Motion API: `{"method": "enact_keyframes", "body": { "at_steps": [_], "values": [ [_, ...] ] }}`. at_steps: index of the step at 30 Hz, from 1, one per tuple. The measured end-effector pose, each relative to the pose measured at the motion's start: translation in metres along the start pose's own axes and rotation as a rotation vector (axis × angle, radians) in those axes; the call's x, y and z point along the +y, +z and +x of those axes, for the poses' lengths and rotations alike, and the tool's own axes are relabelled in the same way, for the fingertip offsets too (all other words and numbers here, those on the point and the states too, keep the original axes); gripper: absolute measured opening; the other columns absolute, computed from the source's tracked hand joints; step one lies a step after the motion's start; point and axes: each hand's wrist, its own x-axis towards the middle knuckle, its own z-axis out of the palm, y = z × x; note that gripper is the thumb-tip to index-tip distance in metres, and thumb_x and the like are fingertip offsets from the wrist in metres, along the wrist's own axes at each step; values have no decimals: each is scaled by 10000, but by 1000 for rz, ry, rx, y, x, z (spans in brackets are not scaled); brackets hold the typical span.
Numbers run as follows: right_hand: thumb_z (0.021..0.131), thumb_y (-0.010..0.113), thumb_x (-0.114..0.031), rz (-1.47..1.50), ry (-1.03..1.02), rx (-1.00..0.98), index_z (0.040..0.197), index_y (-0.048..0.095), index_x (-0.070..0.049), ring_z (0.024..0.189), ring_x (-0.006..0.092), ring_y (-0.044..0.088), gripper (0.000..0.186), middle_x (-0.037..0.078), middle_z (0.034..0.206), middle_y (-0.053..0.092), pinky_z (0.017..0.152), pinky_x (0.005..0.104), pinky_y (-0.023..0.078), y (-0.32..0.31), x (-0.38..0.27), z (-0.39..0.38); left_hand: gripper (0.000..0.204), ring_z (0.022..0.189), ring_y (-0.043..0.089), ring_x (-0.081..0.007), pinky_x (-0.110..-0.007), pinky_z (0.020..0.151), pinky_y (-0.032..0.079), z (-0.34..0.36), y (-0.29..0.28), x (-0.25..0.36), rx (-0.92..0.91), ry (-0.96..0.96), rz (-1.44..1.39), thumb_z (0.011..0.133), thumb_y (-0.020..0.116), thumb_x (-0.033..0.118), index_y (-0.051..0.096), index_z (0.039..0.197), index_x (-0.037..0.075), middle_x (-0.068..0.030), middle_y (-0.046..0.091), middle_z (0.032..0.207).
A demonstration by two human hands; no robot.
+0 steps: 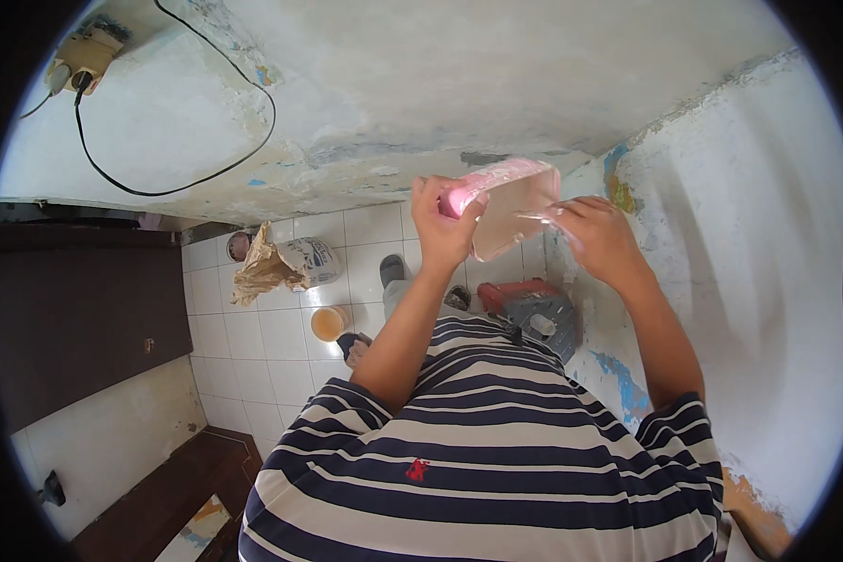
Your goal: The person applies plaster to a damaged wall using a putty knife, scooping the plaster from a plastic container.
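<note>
My left hand (448, 223) grips a pink plastic tub (508, 176) by its left end. The tub is tilted, its hollow inside showing, and whitish paste smears its outer side and rim. At the tub's right edge, my right hand (595, 236) is closed round a thin, white-smeared tool (539, 216) whose tip reaches over the opening. The tool's exact kind is too small and blurred to tell. White smears also mark the fingers of my right hand.
A torn paper sack (262, 267) lies by a white printed bag (311, 263). Nearby stand a tub of tan liquid (328, 324) and a grey-and-red step stool (543, 314). A black cord (273, 112) hangs from a socket (84, 61) on the patchy wall.
</note>
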Motion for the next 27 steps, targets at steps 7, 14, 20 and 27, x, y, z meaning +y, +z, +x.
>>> {"method": "enact_keyframes", "body": {
  "at_steps": [7, 14, 20, 27],
  "values": [
    [858, 638, -52, 136, -17, -233, 1126, 711, -80, 938, 329, 695, 279, 117, 1012, 729, 871, 443, 545, 28, -20, 12, 318, 791, 501, -198, -328, 711, 441, 17, -9, 5, -138, -119, 41, 705, 881, 250, 682, 858, 55, -71, 532, 847],
    [908, 643, -138, 302, 158, -272, 1144, 711, -123, 943, 362, 679, 246, 133, 1039, 730, 817, 466, 539, 60, -16, 21, 226, 789, 535, -98, -269, 711, 450, 18, -18, -24, -211, -215, -62, 843, 794, 202, 651, 908, 40, -18, 582, 896],
    [926, 629, -102, 423, 104, -285, 1146, 685, -65, 951, 408, 656, 230, 183, 1020, 715, 823, 476, 522, 56, -20, 29, 173, 726, 541, -70, -248, 665, 444, 9, -20, -39, -182, -249, -129, 867, 770, 171, 650, 892, 48, 6, 612, 819],
    [909, 627, -59, 600, 287, -439, 1141, 662, -11, 898, 411, 662, 239, 221, 1012, 706, 808, 435, 518, 52, -24, 33, 171, 642, 528, -70, -249, 598, 418, 4, -23, -38, -189, -375, -188, 882, 758, 189, 653, 861, 55, 17, 586, 700]
  ]
}}
